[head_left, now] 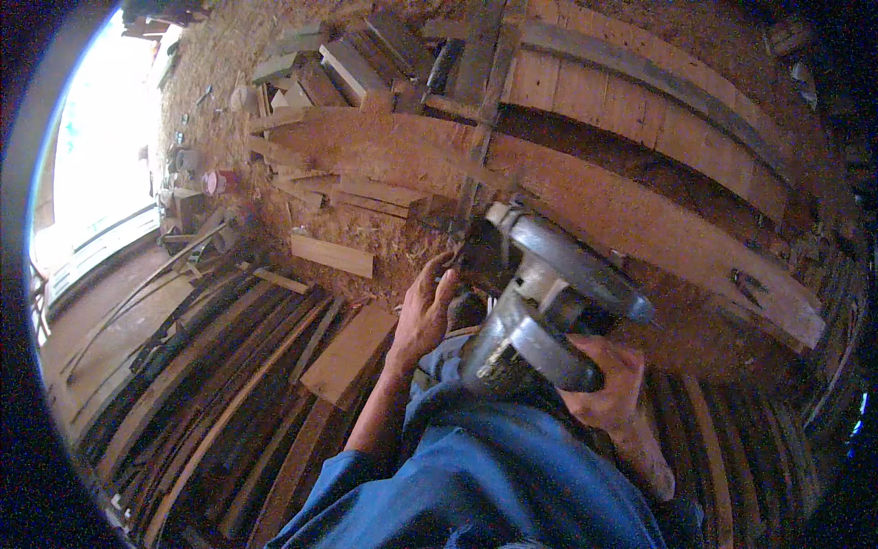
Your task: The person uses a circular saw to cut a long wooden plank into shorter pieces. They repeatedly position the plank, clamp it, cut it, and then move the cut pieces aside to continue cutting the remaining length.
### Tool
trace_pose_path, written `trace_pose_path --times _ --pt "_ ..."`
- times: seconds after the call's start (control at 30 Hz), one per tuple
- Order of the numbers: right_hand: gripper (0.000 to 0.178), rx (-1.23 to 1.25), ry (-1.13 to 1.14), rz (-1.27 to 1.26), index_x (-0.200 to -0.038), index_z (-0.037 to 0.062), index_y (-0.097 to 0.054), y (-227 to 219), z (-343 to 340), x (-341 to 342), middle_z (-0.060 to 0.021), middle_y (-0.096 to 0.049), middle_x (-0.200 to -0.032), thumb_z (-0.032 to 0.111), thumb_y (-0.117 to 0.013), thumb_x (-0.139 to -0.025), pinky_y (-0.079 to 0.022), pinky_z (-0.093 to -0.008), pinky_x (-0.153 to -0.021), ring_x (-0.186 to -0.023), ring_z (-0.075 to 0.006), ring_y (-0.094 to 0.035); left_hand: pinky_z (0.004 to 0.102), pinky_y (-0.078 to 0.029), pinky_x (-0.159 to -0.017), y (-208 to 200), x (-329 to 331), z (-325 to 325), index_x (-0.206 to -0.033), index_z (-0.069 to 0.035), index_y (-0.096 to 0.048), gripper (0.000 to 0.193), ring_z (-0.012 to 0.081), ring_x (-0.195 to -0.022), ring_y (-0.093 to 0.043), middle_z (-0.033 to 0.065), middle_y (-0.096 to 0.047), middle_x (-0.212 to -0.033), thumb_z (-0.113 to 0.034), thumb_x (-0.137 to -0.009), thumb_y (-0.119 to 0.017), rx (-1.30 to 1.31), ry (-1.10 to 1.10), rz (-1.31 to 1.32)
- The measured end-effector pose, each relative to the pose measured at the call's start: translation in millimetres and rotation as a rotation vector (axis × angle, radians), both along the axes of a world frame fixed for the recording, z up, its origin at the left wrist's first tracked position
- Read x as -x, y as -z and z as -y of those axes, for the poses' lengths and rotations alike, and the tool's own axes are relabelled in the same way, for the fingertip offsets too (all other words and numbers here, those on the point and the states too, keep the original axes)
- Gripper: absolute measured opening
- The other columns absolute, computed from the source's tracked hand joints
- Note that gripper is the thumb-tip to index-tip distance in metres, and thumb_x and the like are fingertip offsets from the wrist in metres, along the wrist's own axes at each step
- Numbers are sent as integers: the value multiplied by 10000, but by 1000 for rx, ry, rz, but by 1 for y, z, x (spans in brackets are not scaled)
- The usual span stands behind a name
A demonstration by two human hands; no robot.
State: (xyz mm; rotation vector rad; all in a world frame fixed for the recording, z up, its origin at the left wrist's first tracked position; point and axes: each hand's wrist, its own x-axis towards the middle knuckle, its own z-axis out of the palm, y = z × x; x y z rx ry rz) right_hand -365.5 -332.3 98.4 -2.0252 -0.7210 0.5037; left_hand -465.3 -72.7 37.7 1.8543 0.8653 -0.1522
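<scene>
A heavy power tool with silver metal housings (576,261), which looks like a circular saw, is held in front of my body at the near edge of a long reddish plank (658,220). My right hand (605,380) is closed at its rear, with the fingers mostly hidden behind the silver body. On the other side, my left hand (427,306) curls its fingers against the dark part of the tool. Those fingertips are partly hidden. Where the tool meets the wood cannot be seen.
Wide joined boards (631,110) lie beyond the plank. Stacked offcuts (352,73) stand at the far left. Long dark timbers (219,384) lie side by side at the near left. A loose pale board (332,254) rests on sawdust, and a red container (218,183) stands near the bright opening.
</scene>
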Motion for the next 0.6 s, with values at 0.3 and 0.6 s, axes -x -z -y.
trace_pose_path --times 0.3,0.6 --pt "723 77 -153 -32 -1188 203 -677 -3 -35 43 -79 -702 -1000 487 -742 -527 -500 -473 -877 -919 -267 -676 354 -469 -758 2 31 -28 -1181 10 -552 482 226 -796 -598 150 -639 -968 -420 -1012 -415 31 -157 15" --pt "744 68 -86 23 -1202 224 -665 -8 -75 74 -102 -698 -985 392 -785 -487 -529 -446 -850 -907 -302 -679 356 -459 -677 6 51 -61 -949 30 -573 439 194 -733 -576 124 -613 -801 -396 -997 -475 58 -212 10"
